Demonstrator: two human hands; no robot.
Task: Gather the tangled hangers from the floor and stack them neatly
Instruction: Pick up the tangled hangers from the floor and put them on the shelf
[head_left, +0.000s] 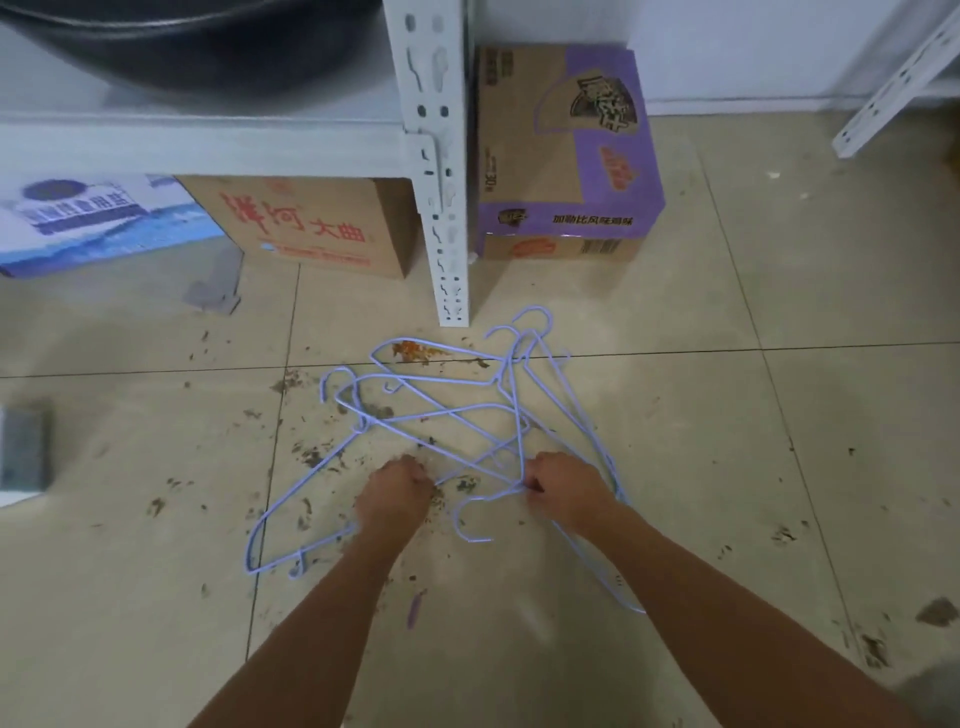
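Observation:
Several thin light-blue wire hangers (441, 410) lie tangled on the tiled floor in the middle of the view, their hooks pointing different ways. My left hand (397, 491) is closed on wires at the near left of the tangle. My right hand (563, 486) is closed on a bunch of wires at the near right. One hanger (291, 512) stretches out to the left of my left hand, and another runs under my right forearm. A loose hook (467, 519) curls on the floor between my wrists.
A white metal shelf post (447, 218) stands just behind the tangle. A brown carton (311, 228) sits under the shelf, a purple-and-brown carton (566, 156) to the post's right. The floor is littered with dark debris and an orange stain (413, 351). A second shelf leg (893, 88) is far right.

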